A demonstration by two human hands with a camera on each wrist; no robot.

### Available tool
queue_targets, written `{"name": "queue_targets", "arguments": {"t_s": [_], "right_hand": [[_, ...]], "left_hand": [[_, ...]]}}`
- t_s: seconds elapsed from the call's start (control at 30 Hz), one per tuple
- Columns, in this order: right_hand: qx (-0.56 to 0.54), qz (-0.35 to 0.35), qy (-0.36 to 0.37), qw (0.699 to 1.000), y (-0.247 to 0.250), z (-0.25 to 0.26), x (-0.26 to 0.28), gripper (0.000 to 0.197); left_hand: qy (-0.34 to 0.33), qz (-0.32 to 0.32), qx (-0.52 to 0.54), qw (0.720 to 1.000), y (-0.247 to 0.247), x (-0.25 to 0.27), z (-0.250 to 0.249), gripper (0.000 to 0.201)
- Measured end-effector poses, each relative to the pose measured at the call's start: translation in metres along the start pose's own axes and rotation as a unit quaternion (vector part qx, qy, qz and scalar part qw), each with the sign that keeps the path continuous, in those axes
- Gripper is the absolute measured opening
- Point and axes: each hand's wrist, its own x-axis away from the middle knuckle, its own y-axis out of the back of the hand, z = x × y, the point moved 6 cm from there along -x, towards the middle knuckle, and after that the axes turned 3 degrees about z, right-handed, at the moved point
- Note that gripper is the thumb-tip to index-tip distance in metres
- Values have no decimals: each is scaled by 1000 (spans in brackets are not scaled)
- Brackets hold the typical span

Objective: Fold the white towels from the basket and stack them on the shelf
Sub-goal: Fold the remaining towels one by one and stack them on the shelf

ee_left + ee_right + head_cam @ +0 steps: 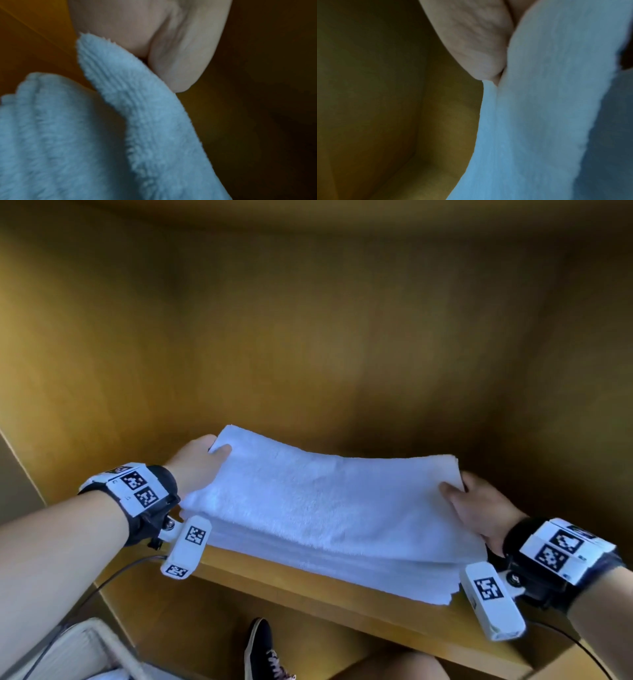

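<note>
A folded white towel (322,501) is held flat over a stack of folded white towels (342,570) on the wooden shelf (342,607). My left hand (202,460) grips the towel's far left corner, thumb on top. My right hand (479,508) grips its right edge, thumb on top. In the left wrist view the thumb pinches the towel's folded edge (137,102), with the stack (51,142) below. The right wrist view shows the thumb against the towel (547,108).
The shelf sits inside a wooden cabinet with a back wall (308,337) and side walls close on both sides. A white basket (78,652) stands at the lower left. A dark shoe (263,648) is on the floor below the shelf.
</note>
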Motion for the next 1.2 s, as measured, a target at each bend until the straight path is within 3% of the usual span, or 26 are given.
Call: {"name": "queue_targets", "arguments": {"t_s": [0.3,0.57,0.8,0.9,1.1,1.2], "right_hand": [[-6,8,-62,998,-6,-21,-13,24],[-6,17,-85,996,-12,-29,-14,30],[37,-10,-94,995,-11,-22,-3,30],[87,-20,-80,993,-10,-19,4,38],[158,-40,-59,985,-6,-11,30,74],[251,-52,-27,966,-7,1,46,73]], "left_hand": [[45,26,3,999,-19,-11,20,41],[59,25,-15,998,-27,-13,25,26],[48,-31,-110,992,-14,6,19,49],[40,-31,-138,989,-7,21,19,55],[79,-51,-149,984,10,58,33,32],[85,-59,-153,983,19,76,36,32]]}}
